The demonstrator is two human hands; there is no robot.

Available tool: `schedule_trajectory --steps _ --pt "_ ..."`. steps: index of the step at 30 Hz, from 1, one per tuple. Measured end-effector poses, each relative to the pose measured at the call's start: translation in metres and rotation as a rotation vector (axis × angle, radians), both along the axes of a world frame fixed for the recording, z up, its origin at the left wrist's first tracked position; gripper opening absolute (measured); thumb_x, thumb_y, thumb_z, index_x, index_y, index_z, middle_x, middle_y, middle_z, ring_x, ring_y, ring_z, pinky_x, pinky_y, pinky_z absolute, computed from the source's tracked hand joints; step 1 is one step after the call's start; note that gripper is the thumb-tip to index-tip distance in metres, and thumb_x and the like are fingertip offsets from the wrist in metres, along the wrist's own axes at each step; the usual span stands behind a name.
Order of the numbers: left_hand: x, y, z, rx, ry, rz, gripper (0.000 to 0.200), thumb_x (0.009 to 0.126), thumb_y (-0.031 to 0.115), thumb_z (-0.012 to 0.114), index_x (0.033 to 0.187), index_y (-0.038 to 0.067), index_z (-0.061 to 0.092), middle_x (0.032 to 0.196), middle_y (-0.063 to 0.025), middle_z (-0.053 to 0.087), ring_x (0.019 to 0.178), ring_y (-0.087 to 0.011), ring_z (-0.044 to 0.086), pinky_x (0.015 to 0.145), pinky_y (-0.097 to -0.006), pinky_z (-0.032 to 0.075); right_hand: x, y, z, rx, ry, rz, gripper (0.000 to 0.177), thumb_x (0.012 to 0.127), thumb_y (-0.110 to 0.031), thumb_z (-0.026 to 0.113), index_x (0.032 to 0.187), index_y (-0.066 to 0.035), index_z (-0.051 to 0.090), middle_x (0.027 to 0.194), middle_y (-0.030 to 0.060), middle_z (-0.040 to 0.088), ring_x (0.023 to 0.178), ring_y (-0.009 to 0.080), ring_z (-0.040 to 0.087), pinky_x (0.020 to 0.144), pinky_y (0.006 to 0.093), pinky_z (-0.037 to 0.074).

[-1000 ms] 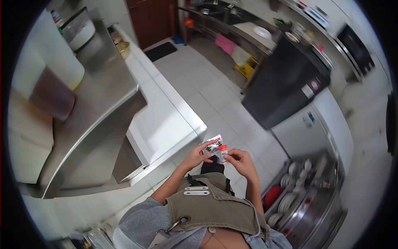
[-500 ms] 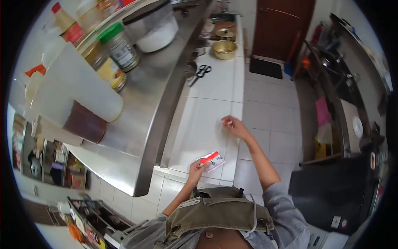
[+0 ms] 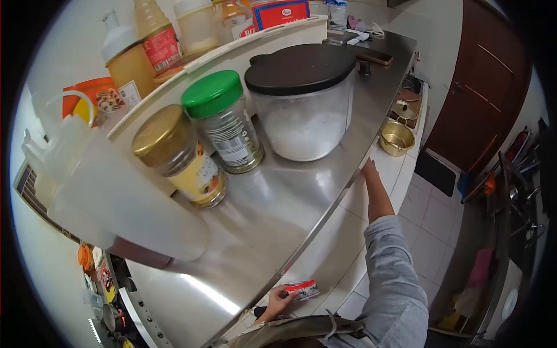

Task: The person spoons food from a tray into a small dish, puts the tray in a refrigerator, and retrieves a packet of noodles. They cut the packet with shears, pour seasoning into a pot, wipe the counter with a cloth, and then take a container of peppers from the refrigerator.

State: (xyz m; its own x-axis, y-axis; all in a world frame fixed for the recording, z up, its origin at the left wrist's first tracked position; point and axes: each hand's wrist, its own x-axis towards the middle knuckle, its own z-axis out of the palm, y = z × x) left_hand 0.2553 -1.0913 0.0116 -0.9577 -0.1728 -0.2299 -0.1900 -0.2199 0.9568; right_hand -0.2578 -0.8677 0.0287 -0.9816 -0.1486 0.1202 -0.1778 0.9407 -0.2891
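Note:
Near the bottom of the view, my left hand (image 3: 279, 301) is closed on a small red and white packet (image 3: 301, 289), held by its left end above the white tiled counter (image 3: 341, 240). My right arm stretches forward over the same counter. Its hand (image 3: 370, 167) is beside the edge of the steel shelf (image 3: 255, 229), which covers the fingers, so whatever they touch is out of sight. Beyond that hand stands a gold-coloured pot (image 3: 397, 139).
On the shelf stand a black-lidded tub of white powder (image 3: 304, 124), a green-lidded jar (image 3: 225, 124), a gold-lidded jar (image 3: 183, 159) and a translucent pitcher (image 3: 127, 197). Bottles (image 3: 159, 43) line the back. A dark door (image 3: 476, 87) is at the far end.
My right hand has reached forward along the counter, to the shelf edge. The view has turned and shifted toward the shelf, and the black-handled scissors are now hidden. My left hand keeps the packet.

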Motion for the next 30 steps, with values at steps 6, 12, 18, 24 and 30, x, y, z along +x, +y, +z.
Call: schedule_trajectory --steps 6,12,18,24,30 --pt "-0.003 -0.001 0.010 -0.047 -0.020 -0.003 0.017 0.080 0.007 0.067 0.094 -0.002 0.064 0.083 -0.0032 0.063 0.068 -0.0062 0.055 0.059 -0.0209 0.045 0.052 0.044 0.019 0.175 -0.112 0.165 0.032 0.079 -0.013 0.053 0.110 -0.015 0.055 0.119 0.0061 0.051 0.108 0.0284 0.049 0.086 0.0435 0.046" --pt "-0.006 -0.005 0.008 -0.128 0.022 -0.059 0.012 0.080 0.004 0.065 0.089 -0.003 0.064 0.081 -0.0031 0.062 0.070 -0.0081 0.055 0.062 -0.0219 0.044 0.234 0.135 0.037 0.252 -0.205 -0.009 0.035 0.062 -0.020 0.070 0.092 -0.004 0.061 0.083 0.0127 0.064 0.089 0.0306 0.058 0.074 0.0395 0.050" --pt "-0.010 -0.014 -0.005 -0.074 0.139 -0.108 0.009 0.081 0.003 0.063 0.089 -0.001 0.062 0.082 -0.0029 0.061 0.072 -0.0080 0.054 0.065 -0.0216 0.044 0.458 0.214 -0.058 -0.548 -0.302 -0.394 0.049 0.059 -0.025 0.073 0.097 0.001 0.057 0.078 0.0179 0.063 0.075 0.0330 0.062 0.070 0.0369 0.049" --pt "-0.053 0.014 0.015 -0.053 0.186 -0.054 0.008 0.086 0.011 0.056 0.088 0.003 0.057 0.082 -0.0020 0.058 0.075 -0.0086 0.053 0.071 -0.0232 0.044 0.597 0.270 -0.017 -0.168 -0.045 -0.910 0.061 0.051 -0.034 0.078 0.096 -0.001 0.053 0.083 0.0135 0.059 0.081 0.0306 0.053 0.072 0.0383 0.045" --pt "-0.110 0.159 0.043 0.142 0.294 0.072 0.020 0.088 0.011 0.052 0.104 -0.001 0.054 0.097 -0.0072 0.059 0.088 -0.0143 0.055 0.076 -0.0283 0.043 0.609 0.378 0.037 0.016 0.225 -1.071 0.061 0.052 -0.033 0.079 0.096 -0.001 0.051 0.093 0.0123 0.055 0.089 0.0306 0.047 0.077 0.0384 0.041"
